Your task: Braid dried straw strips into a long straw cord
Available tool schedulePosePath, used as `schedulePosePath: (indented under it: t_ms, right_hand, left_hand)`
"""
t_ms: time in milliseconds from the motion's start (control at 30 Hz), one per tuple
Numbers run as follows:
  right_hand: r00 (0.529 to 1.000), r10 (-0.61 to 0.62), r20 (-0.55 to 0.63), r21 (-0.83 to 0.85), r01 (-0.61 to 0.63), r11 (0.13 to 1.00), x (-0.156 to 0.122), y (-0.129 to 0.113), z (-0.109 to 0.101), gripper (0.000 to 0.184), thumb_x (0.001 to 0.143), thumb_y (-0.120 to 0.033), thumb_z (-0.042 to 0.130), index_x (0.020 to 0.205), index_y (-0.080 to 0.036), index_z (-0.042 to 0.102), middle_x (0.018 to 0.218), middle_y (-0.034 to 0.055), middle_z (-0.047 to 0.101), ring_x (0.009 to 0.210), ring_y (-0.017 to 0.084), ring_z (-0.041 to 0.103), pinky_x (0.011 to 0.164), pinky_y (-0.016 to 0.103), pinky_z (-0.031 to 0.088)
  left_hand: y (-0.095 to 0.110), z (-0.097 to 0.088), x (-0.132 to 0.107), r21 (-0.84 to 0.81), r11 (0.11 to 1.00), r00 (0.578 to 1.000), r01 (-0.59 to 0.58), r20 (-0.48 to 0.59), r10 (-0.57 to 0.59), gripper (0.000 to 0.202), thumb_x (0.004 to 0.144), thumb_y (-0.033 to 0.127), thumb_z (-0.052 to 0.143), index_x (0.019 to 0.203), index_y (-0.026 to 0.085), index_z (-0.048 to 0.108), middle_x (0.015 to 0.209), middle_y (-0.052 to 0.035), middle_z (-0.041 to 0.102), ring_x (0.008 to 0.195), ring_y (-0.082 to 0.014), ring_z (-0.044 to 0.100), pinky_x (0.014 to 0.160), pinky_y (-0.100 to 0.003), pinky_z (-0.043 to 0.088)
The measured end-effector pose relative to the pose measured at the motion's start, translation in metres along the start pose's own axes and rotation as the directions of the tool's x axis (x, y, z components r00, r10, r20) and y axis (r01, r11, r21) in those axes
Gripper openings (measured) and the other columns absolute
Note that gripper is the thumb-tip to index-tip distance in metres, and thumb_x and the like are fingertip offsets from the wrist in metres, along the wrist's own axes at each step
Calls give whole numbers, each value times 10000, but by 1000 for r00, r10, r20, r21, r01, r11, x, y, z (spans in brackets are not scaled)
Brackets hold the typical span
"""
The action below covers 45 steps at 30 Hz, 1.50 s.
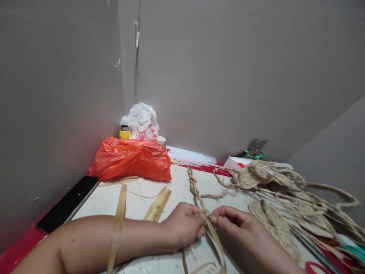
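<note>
A tan braid (pixel 194 186) of dried plant fibre runs up the middle of the table from between my hands. My left hand (pixel 184 224) is closed, its fingertips pinching the braid's lower end from the left. From the right, my right hand (pixel 238 224) pinches the same spot with thumb and forefinger. Loose flat fibre strips (pixel 219 243) hang and curl below the fingers. One long dry strip (pixel 119 217) lies across my left forearm. Just beyond that forearm rests a wider dry leaf piece (pixel 158 204).
A red plastic bag (pixel 132 158) stands at the back left, near a black phone (pixel 68 203). Behind it are a yellow jar (pixel 124 132) and a white bag (pixel 141 116). Coiled braided rope (pixel 265 175), green-handled pruners (pixel 254 150) and red-handled scissors (pixel 315 267) lie right.
</note>
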State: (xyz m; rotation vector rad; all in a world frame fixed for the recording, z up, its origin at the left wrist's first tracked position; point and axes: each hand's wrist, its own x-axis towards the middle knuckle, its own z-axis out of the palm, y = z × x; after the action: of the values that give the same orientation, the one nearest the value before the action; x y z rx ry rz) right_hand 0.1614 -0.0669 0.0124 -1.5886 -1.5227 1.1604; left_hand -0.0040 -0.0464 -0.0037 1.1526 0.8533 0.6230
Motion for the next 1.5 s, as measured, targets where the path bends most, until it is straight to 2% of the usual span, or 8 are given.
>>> schedulePosePath:
  t_ms: [267, 433, 567, 800, 1000, 1167, 1367, 1500]
  right_hand:
    - [994, -1, -110, -23, -1, 1000, -7, -15, 6, 229, 734, -366, 587, 648, -154, 589, 568, -12, 532, 540, 118, 433, 509, 218, 336]
    - [978, -122, -169, -193, 89, 977, -10, -17, 13, 204, 742, -295, 525, 599, -160, 576, 562, -3, 549, 555, 134, 473, 541, 228, 365]
    - [960, -199, -198, -303, 133, 944, -11, -15, 16, 213, 753, -263, 479, 584, -161, 560, 532, -13, 512, 538, 127, 451, 529, 225, 350]
    - [950, -196, -244, -310, 115, 944, -12, -16, 17, 185, 729, -241, 488, 561, -169, 520, 524, -14, 490, 535, 124, 434, 515, 223, 335]
    - [967, -96, -235, -177, 55, 983, -16, -23, 21, 195, 735, -279, 519, 577, -164, 528, 530, -8, 495, 517, 112, 405, 477, 216, 315]
    - [995, 31, -94, -10, -32, 999, -19, -27, 14, 245, 758, -366, 523, 668, -147, 586, 551, -11, 513, 500, 100, 390, 455, 214, 287]
    - [992, 122, -24, -25, -122, 992, -20, -27, 3, 225, 717, -316, 531, 566, -151, 550, 431, -63, 396, 394, 56, 286, 388, 198, 197]
    - [973, 217, 82, 131, -227, 965, -23, -26, 12, 301, 724, -428, 550, 603, -153, 539, 456, -38, 516, 328, 48, 364, 355, 185, 248]
  left_hand:
    - [4, 0, 0, 3, 1000, 999, 20, 51, -20, 314, 788, 349, 452, 526, 178, 436, 371, 62, 388, 287, -32, 230, 351, -214, 129]
    - [5, 2, -1, -20, 999, 999, 25, -30, -25, 124, 767, 302, 495, 753, 180, 483, 392, 75, 479, 283, -42, 248, 357, -189, 172]
    - [5, 2, 0, -33, 999, 999, 13, -42, -14, 158, 766, 324, 515, 797, 176, 468, 399, 70, 507, 286, -39, 250, 373, -179, 191]
    - [3, 2, 0, 15, 999, 999, -30, -30, 31, 169, 771, 332, 524, 802, 173, 475, 417, 68, 518, 306, -35, 242, 383, -177, 177]
    - [3, 1, 2, 36, 998, 996, -60, -61, 63, 130, 766, 304, 508, 729, 187, 466, 391, 77, 469, 348, -56, 320, 397, -177, 220]
    - [6, 2, 0, 48, 998, 994, -45, -96, 50, 122, 766, 295, 505, 721, 196, 450, 384, 86, 444, 350, -60, 306, 392, -181, 216]
    - [5, 1, 1, 67, 996, 993, -63, -98, 70, 74, 747, 254, 497, 722, 194, 462, 392, 92, 438, 367, -62, 327, 409, -179, 239]
    - [4, 1, 2, 0, 997, 994, -81, -72, 81, 82, 719, 252, 512, 701, 183, 472, 493, 51, 550, 426, -69, 432, 459, -183, 303]
